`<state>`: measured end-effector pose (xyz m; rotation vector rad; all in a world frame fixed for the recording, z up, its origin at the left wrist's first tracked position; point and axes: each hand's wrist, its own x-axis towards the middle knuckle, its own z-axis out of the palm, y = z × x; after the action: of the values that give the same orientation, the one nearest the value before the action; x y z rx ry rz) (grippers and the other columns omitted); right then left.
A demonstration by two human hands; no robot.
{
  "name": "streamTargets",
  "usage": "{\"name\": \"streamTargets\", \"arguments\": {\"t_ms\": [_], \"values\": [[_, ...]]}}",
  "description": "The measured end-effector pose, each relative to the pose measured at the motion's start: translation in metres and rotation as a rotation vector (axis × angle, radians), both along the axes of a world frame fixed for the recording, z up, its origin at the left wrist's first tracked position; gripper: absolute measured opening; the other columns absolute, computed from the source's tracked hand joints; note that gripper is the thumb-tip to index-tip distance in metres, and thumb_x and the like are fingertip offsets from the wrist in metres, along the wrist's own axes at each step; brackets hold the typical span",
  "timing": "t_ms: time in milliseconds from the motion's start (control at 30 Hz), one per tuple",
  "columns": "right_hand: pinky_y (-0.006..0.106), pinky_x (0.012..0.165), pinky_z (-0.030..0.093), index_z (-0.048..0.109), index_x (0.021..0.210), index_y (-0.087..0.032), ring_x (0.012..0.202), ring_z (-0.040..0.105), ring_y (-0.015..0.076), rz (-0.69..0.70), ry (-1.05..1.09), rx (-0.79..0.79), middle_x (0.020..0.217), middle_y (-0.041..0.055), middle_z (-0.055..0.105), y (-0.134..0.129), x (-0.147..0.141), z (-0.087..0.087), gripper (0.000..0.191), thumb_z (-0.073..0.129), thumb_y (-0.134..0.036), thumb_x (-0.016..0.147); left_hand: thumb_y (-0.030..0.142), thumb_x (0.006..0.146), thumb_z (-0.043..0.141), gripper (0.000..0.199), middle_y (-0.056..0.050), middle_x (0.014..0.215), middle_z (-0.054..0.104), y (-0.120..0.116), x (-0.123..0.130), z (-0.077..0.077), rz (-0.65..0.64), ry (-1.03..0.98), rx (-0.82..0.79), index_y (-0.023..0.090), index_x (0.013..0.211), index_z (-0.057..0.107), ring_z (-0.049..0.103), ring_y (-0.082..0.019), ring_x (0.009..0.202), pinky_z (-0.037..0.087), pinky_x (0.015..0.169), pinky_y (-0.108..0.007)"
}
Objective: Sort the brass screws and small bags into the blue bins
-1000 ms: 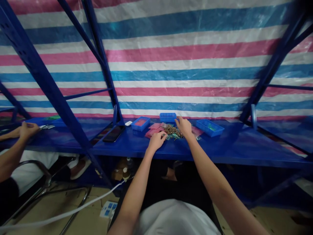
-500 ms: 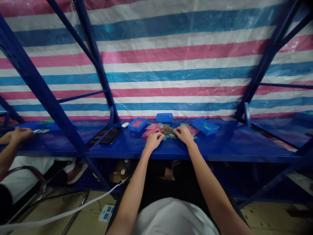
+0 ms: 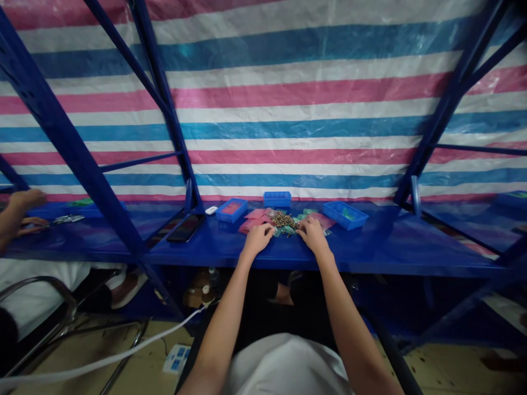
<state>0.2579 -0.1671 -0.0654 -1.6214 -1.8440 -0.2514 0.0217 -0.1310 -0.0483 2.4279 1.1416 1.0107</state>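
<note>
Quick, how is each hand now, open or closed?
Left hand: curled by the brass parts; hold cannot be told.
Right hand: curled there too; hold cannot be told.

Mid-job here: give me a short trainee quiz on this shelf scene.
1. True or false: a co-worker's hand shows at the far left of the shelf.
2. What colour are the flat plastic bags beside the left hand?
3. What lies between the left hand and the right hand? A: a pile of small brass-coloured parts; B: a coil of wire; C: a screwdriver.

Key: 1 true; 2 pink; 3 A.
</note>
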Motion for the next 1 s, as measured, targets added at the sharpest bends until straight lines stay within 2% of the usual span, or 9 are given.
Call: {"name": "streamTargets", "arguments": {"t_ms": [100, 267, 433, 500, 600, 767, 1000], "values": [[0.042, 0.089, 0.041, 0.067, 0.081, -0.017, 0.093, 0.053, 0.0269, -0.009, 0.022, 0.005, 0.090, 0.0111, 0.061, -0.002, 0.000, 0.000, 0.006, 0.064, -0.021, 0.083, 0.037, 0.092, 0.052, 0.027, -0.005, 0.080, 0.072, 0.000, 0.000, 0.000, 0.001, -0.002, -0.004, 0.019, 0.091, 0.072, 0.065, -0.019, 0.074, 0.045, 0.068, -0.025], [0.040, 0.086, 0.042, 0.065, 0.078, -0.019, 0.089, 0.055, 0.0258, 0.052, 0.076, 0.033, 0.087, 0.0101, 0.064, -0.007, -0.006, 0.010, 0.014, 0.057, -0.024, 0.088, 0.036, 0.092, 0.052, 0.026, -0.005, 0.079, 0.072, 0.000, 0.000, 0.000, -0.001, -0.003, -0.009, 0.019, 0.090, 0.072, 0.064, -0.019, 0.072, 0.044, 0.067, -0.025], [0.033, 0.080, 0.046, 0.065, 0.094, -0.019, 0.086, 0.061, 0.0213, 0.204, 0.136, 0.039, 0.090, 0.0070, 0.068, -0.016, -0.027, 0.017, 0.017, 0.049, -0.025, 0.093, 0.038, 0.092, 0.053, 0.027, -0.004, 0.083, 0.072, -0.003, 0.000, 0.001, -0.038, -0.017, -0.004, 0.020, 0.096, 0.072, 0.064, -0.019, 0.074, 0.045, 0.069, -0.025], [0.031, 0.082, 0.047, 0.065, 0.101, -0.020, 0.089, 0.062, 0.0195, 0.283, 0.138, 0.019, 0.095, 0.0059, 0.069, -0.019, -0.037, 0.016, 0.016, 0.052, -0.022, 0.092, 0.037, 0.090, 0.055, 0.025, -0.005, 0.087, 0.073, -0.005, 0.000, 0.003, -0.080, -0.018, -0.007, 0.020, 0.100, 0.071, 0.064, -0.019, 0.076, 0.045, 0.069, -0.025], [0.031, 0.084, 0.048, 0.061, 0.112, -0.021, 0.092, 0.063, 0.0186, 0.354, 0.149, -0.011, 0.101, 0.0063, 0.068, -0.023, -0.045, 0.014, 0.025, 0.057, -0.018, 0.088, 0.032, 0.088, 0.059, 0.023, -0.004, 0.091, 0.073, -0.008, 0.001, 0.005, -0.159, -0.008, -0.020, 0.021, 0.104, 0.071, 0.064, -0.018, 0.076, 0.045, 0.068, -0.024], [0.032, 0.082, 0.050, 0.057, 0.119, -0.021, 0.089, 0.064, 0.0181, 0.378, 0.186, -0.038, 0.097, 0.0059, 0.067, -0.023, -0.045, 0.012, 0.035, 0.059, -0.013, 0.085, 0.028, 0.085, 0.062, 0.024, -0.004, 0.088, 0.073, -0.009, 0.002, 0.006, -0.246, 0.011, -0.048, 0.018, 0.104, 0.072, 0.062, -0.018, 0.072, 0.045, 0.067, -0.024], [0.032, 0.084, 0.050, 0.056, 0.121, -0.021, 0.089, 0.063, 0.0184, 0.383, 0.171, -0.031, 0.094, 0.0049, 0.067, -0.026, -0.044, 0.015, 0.036, 0.060, -0.015, 0.086, 0.027, 0.087, 0.061, 0.016, -0.004, 0.088, 0.073, -0.004, 0.002, 0.004, -0.265, -0.023, -0.055, 0.018, 0.092, 0.073, 0.063, -0.018, 0.078, 0.045, 0.072, -0.025]]}}
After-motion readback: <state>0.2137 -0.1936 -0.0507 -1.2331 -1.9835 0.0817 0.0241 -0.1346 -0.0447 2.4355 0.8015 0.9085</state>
